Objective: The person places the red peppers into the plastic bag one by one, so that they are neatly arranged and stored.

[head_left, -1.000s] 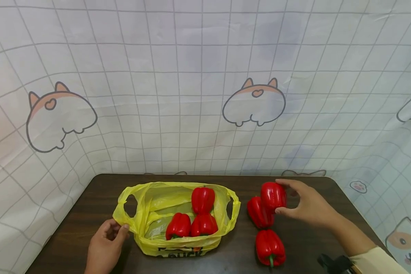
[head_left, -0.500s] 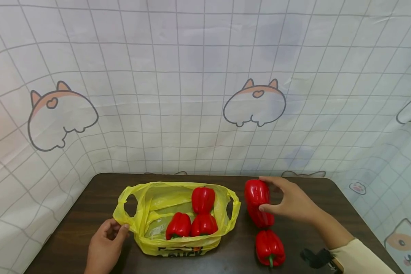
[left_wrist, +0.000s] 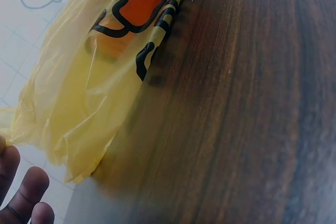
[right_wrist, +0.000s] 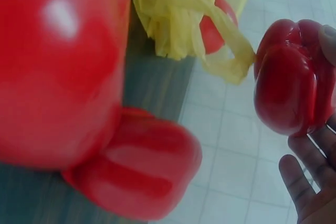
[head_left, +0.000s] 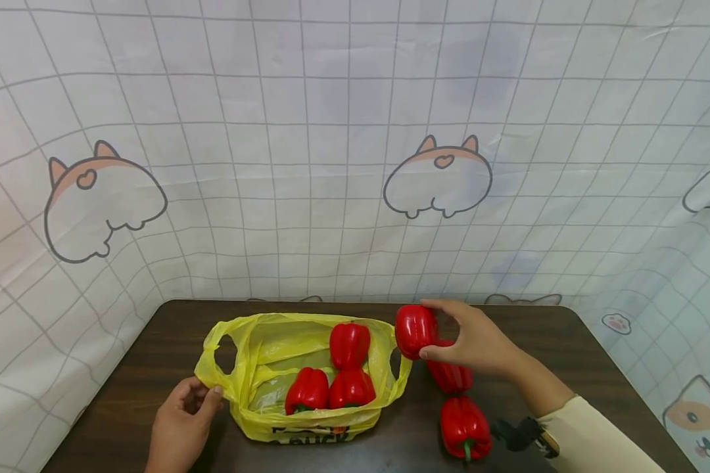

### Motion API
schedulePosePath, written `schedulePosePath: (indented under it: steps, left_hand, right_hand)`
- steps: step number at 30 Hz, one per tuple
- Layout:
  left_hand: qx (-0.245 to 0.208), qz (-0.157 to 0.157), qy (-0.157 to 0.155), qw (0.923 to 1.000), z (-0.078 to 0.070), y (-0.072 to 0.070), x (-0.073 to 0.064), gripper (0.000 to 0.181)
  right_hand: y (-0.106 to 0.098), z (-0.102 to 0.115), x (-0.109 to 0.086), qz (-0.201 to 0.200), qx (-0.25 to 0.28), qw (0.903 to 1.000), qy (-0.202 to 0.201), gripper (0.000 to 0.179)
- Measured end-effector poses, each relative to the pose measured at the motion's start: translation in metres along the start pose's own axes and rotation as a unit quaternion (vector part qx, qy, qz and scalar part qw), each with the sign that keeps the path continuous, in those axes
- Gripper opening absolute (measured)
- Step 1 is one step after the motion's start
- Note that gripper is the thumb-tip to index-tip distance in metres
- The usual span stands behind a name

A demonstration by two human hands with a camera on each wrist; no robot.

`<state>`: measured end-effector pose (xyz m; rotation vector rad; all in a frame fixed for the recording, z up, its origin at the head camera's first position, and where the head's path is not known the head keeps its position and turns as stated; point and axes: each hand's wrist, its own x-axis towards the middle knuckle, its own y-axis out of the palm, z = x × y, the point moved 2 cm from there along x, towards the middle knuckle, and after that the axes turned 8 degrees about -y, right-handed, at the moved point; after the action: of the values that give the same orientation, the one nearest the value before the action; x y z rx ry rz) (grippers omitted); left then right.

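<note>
My right hand grips a red bell pepper between thumb and fingers, raised beside the bag's right handle. In the right wrist view the held pepper sits against the fingers, with some fingers spread below it. The left hand pinches the left handle side of a yellow plastic bag, which stands with its mouth spread. Inside the bag lie three red bell peppers. The left wrist view shows the bag's printed side stretching away from the fingertips at the lower left.
Two more red bell peppers rest on the dark wooden table right of the bag: one partly behind the right hand, one nearer with its green stem forward. A white grid-patterned cloth hangs behind and around the table.
The right hand has carried its pepper leftward, from above the loose peppers to the bag's right handle. The left hand and the peppers in the bag stay where they were.
</note>
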<state>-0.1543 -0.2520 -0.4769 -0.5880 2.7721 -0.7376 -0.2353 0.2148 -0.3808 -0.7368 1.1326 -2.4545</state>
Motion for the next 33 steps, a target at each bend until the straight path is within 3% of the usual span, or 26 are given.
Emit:
schedulePosePath:
  steps: [25, 33]
  left_hand:
    - [-0.001, -0.014, 0.004, 0.9999, 0.0, 0.002, 0.002, 0.032]
    - [0.0, -0.012, 0.001, 0.9999, -0.001, 0.002, 0.002, 0.034]
  right_hand:
    - [0.036, 0.024, 0.041, 0.018, 0.025, 0.9995, -0.007, 0.083]
    - [0.049, 0.033, 0.053, 0.029, 0.059, 0.9978, 0.0, 0.084]
